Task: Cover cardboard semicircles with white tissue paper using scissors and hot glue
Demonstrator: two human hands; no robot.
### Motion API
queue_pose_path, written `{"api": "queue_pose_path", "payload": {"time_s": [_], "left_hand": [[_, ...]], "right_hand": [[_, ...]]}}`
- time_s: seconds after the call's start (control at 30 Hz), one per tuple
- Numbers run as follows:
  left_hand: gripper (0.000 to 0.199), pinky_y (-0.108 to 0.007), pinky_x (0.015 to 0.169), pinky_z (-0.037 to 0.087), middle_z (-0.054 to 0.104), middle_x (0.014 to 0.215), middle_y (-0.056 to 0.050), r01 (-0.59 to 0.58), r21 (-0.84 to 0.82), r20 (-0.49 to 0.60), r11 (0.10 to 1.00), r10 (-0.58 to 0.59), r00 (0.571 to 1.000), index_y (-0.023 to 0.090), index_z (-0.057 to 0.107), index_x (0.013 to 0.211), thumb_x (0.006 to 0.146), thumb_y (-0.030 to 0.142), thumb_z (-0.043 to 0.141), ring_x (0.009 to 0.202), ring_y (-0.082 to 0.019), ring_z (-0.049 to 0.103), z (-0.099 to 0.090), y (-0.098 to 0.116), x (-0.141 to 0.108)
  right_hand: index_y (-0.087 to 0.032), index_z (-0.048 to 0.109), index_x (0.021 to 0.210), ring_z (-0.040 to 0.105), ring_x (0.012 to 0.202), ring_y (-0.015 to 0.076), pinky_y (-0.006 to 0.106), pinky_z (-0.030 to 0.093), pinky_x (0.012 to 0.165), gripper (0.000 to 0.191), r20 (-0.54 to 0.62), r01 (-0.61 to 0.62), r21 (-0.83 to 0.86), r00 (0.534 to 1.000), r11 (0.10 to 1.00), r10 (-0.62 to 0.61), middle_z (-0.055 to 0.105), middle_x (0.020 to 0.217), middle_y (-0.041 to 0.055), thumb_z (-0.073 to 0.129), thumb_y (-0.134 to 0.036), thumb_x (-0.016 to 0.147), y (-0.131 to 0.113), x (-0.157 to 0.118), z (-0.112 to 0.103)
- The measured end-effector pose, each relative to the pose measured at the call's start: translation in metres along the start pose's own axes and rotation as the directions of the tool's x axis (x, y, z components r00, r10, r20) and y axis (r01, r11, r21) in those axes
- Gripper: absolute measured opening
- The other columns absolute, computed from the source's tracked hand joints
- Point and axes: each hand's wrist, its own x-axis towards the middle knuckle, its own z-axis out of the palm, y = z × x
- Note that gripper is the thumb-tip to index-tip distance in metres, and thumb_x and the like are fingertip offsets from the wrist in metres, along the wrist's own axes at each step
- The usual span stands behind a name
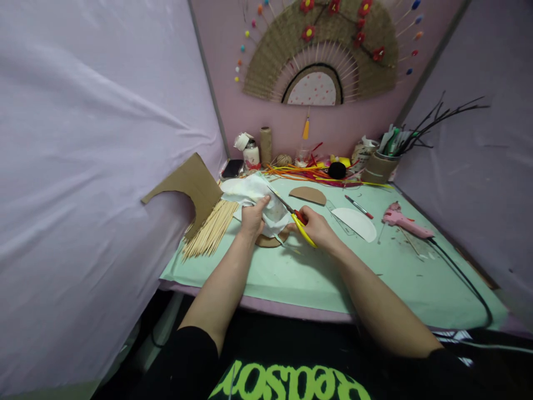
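My left hand point(254, 218) grips a crumpled piece of white patterned cloth point(277, 211), thumb on top. In my right hand point(317, 226) is a pair of scissors point(306, 232) with yellow and red handles. Their blades lie along the cloth's upper right side and point up and left; whether they cut into it, I cannot tell. Beneath the cloth a curved brown cardboard piece point(268, 241) shows in part. A brown cardboard half-disc point(308, 195) and a white half-disc point(355, 223) lie to the right of the scissors.
Thin wooden sticks point(210, 230) lie at the left under a cut cardboard sheet point(195, 183). A pink glue gun point(406, 220) with a black cord and a marker pen point(358, 206) are at the right. Coloured pipe cleaners point(295, 175), a phone point(232, 169) and a twig-filled container point(380, 166) line the back.
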Motion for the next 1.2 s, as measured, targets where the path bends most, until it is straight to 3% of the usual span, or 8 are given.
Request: {"api": "queue_pose_path", "payload": {"time_s": [0.6, 0.83, 1.2], "left_hand": [[0.060, -0.040, 0.099, 0.049, 0.076, 0.095, -0.004, 0.042, -0.034, 0.057, 0.999, -0.040, 0.998, 0.018, 0.072, 0.100, 0.044, 0.025, 0.092, 0.107, -0.028, 0.067, 0.003, 0.003, -0.003], [0.049, -0.038, 0.102, 0.049, 0.075, 0.102, -0.005, 0.088, -0.180, -0.024, 0.980, -0.094, 0.995, 0.018, 0.070, 0.100, 0.055, 0.023, 0.088, 0.116, -0.027, 0.064, -0.002, 0.009, 0.006], [0.039, -0.037, 0.095, 0.051, 0.076, 0.088, -0.004, 0.132, -0.188, -0.039, 0.973, -0.142, 0.989, 0.015, 0.071, 0.091, 0.054, 0.014, 0.081, 0.102, -0.025, 0.069, -0.002, 0.010, 0.007]], "right_hand": [[-0.023, 0.040, 0.065, 0.037, 0.058, 0.0137, 0.026, 0.025, 0.055, 0.049, -0.104, 0.058, 0.000, 0.993, 0.998, -0.058, 0.048, 0.060, -0.0040, 0.061, -0.067, 0.069, 0.007, 0.002, 0.004], [-0.023, 0.041, 0.066, 0.036, 0.059, 0.0138, 0.026, 0.024, 0.055, 0.048, -0.123, 0.047, -0.023, 0.991, 0.999, -0.049, 0.049, 0.060, -0.0038, 0.061, -0.066, 0.070, 0.006, 0.000, 0.003], [-0.024, 0.041, 0.069, 0.039, 0.060, 0.0141, 0.026, 0.026, 0.056, 0.042, -0.078, 0.065, -0.027, 0.995, 0.997, -0.067, 0.050, 0.063, -0.0037, 0.061, -0.060, 0.070, 0.003, -0.001, 0.006]]}}
